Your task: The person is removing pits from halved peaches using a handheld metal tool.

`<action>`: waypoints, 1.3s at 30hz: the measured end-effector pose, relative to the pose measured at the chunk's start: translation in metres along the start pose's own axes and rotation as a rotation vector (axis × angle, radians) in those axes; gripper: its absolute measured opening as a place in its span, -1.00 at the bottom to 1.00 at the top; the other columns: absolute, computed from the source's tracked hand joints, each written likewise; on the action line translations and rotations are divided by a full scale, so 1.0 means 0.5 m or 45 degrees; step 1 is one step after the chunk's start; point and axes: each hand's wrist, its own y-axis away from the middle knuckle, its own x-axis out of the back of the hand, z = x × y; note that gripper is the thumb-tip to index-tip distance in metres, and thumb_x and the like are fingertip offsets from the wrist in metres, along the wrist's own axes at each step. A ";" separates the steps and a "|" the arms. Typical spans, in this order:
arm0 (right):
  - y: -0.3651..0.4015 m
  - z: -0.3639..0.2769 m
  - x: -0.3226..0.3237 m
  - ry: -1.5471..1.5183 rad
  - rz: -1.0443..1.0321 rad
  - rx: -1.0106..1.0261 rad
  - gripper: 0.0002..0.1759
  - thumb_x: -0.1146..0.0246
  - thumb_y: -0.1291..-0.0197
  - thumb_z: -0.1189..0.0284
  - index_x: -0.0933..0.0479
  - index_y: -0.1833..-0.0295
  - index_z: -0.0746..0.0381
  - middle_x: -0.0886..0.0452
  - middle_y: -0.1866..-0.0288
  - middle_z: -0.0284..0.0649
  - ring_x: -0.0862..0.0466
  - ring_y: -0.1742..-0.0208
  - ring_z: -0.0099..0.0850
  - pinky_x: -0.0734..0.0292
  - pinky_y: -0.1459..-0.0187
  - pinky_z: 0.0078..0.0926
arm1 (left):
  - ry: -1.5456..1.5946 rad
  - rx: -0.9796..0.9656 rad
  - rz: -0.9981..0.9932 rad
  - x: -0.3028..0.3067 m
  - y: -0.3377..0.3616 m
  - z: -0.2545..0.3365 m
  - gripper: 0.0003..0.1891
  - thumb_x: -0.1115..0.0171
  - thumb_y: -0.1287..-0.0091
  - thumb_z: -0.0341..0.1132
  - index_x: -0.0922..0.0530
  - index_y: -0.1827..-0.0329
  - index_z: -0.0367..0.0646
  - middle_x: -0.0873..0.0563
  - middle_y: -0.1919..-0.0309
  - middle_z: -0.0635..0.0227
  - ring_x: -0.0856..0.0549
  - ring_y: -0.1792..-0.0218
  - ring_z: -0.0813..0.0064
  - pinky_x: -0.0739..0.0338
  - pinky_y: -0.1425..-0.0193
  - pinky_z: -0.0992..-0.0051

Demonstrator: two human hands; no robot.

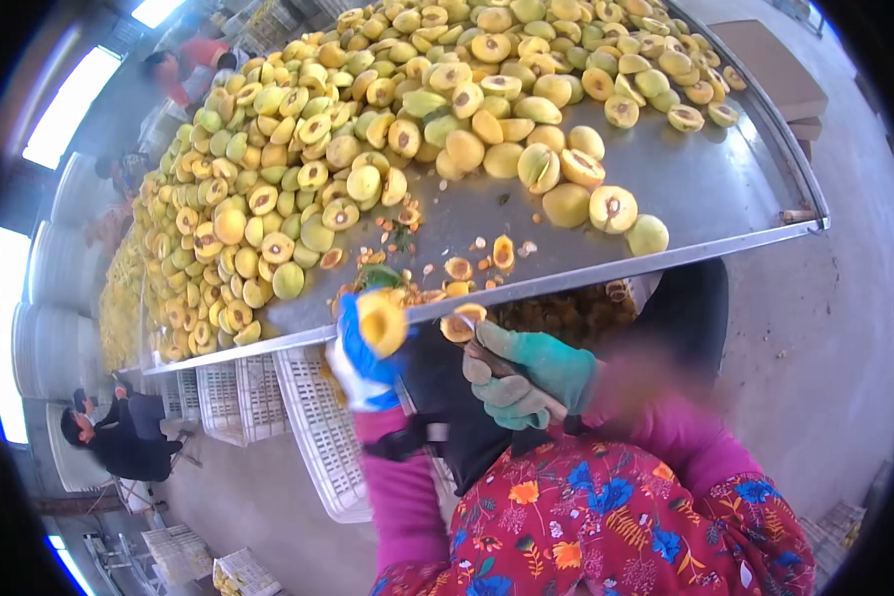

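Metal table (725,184), heaped fruit (298,149): left hand (365,360) grips a half (382,325), right hand (526,377) a tool (502,365).

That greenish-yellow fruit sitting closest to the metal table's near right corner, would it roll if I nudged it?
The greenish-yellow fruit would probably roll or rock, as its visible side is rounded; a hidden flat cut underneath would make it slide instead. The smooth, shiny metal table likely offers little resistance.

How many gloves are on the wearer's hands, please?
2: blue-and-white on the left hand, green on the right hand. Any layer underneath would be hidden.
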 end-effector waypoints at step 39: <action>-0.060 0.027 0.063 1.451 1.152 0.945 -0.61 0.00 -0.39 0.21 -0.47 0.16 0.36 -0.51 0.51 -0.05 -0.51 0.51 -0.23 -0.39 0.40 -0.32 | 0.101 0.020 -0.312 -0.155 0.007 -0.075 -0.82 -0.17 -0.32 -0.33 -0.61 0.21 -0.30 -0.68 0.28 0.34 -0.60 0.26 0.62 -0.47 0.10 0.60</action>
